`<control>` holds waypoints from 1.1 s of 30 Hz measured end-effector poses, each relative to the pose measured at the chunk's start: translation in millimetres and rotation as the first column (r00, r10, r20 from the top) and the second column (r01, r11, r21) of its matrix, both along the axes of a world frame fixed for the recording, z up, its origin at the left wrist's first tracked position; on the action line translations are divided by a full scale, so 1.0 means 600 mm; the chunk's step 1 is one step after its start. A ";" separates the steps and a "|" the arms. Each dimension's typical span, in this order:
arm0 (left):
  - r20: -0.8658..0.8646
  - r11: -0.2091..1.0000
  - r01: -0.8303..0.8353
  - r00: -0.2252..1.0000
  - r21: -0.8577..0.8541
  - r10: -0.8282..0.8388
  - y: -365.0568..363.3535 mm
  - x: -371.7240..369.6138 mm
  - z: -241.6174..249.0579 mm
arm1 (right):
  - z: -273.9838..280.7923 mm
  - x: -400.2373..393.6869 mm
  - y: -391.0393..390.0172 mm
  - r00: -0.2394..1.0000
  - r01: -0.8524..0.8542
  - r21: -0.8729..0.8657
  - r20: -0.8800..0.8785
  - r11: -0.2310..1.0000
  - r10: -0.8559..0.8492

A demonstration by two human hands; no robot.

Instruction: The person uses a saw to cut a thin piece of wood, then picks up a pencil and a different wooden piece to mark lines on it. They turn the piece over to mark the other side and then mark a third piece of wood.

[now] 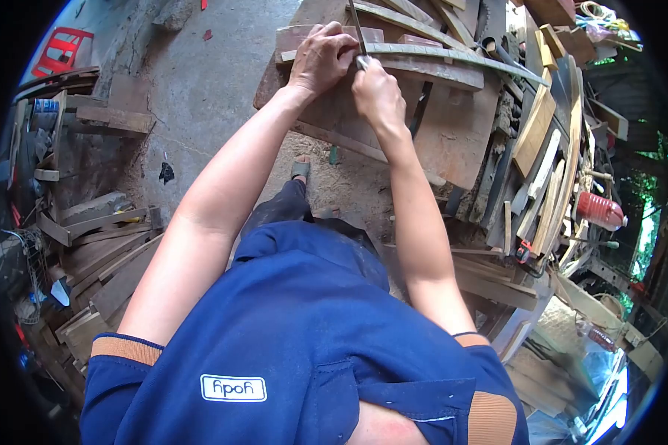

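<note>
A long narrow-bladed hand tool (356,28) points away from me, its blade crossing a pale curved wooden strip (438,52). My right hand (378,93) is closed around its handle, at the near edge of the strip. Just left of the blade, my left hand (323,59) has its fingers curled over the strip, close to its left end. Evenly spaced cross marks run along the strip. Beneath it lies a thicker wooden piece (453,76) on a wooden work surface (464,126). The fingers of my left hand partly hide the strip.
Stacked boards and offcuts (534,133) crowd the right side, with a red plastic bottle (601,211) among them. More scrap wood (119,259) is piled at left. A red plastic chair (63,52) stands at the far left on the concrete floor (200,81).
</note>
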State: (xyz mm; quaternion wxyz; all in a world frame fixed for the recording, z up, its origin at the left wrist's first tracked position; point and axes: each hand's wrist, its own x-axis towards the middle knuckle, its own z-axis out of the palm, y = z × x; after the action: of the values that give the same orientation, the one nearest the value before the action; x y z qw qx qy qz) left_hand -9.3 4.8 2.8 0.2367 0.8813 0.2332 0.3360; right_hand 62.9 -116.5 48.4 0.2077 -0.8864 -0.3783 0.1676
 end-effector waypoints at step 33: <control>-0.020 0.999 -0.036 0.999 -0.010 0.035 -0.002 0.002 0.001 | -0.011 -0.004 -0.011 1.000 -0.016 0.014 0.017 1.000 0.015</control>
State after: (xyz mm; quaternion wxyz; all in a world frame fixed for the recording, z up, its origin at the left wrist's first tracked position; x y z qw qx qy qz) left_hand -8.2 3.3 3.6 0.2330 0.8791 0.2528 0.3302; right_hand 60.7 -123.1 41.9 0.2094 -0.8833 -0.3881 0.1590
